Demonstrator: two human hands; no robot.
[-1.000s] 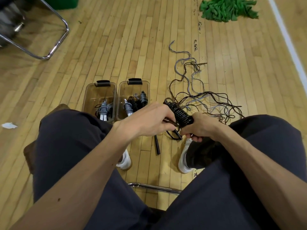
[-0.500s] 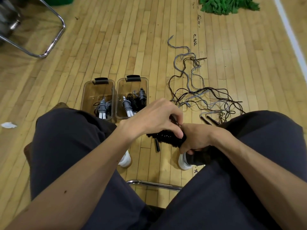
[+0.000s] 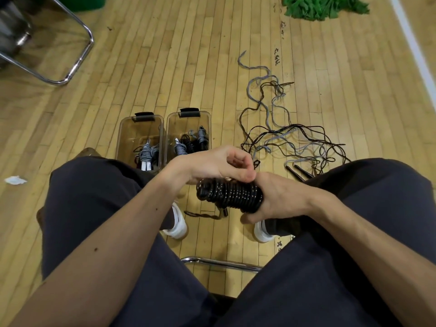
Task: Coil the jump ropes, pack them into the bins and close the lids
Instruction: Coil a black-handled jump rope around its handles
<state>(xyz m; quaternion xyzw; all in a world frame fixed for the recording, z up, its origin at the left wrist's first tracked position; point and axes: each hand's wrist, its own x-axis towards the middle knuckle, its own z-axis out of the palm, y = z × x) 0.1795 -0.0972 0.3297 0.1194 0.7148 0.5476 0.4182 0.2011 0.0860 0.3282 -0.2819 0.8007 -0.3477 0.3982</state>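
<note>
A black jump rope wound into a tight coil (image 3: 230, 193) lies sideways between my knees. My right hand (image 3: 278, 199) grips its right end, fingers wrapped under it. My left hand (image 3: 219, 165) sits just above the coil with fingers curled, pinching the rope's loose end at the top. A short tail and a handle hang below the coil (image 3: 219, 212). Two open clear bins stand on the floor ahead: the left bin (image 3: 139, 128) and the right bin (image 3: 188, 121), each holding coiled ropes. A tangle of loose black and grey ropes (image 3: 290, 140) lies to the right.
A chrome chair frame (image 3: 70, 60) stands at the far left. Green fabric (image 3: 323, 7) lies at the top right beside a white floor line (image 3: 410, 41). A white scrap (image 3: 15, 180) sits on the floor at left. My own chair's bar (image 3: 221, 264) crosses between my feet.
The coil has swung from upright to lying sideways and dropped lower. My left hand has risen from gripping the coil to pinching the rope end above it. The view shifted slightly down.
</note>
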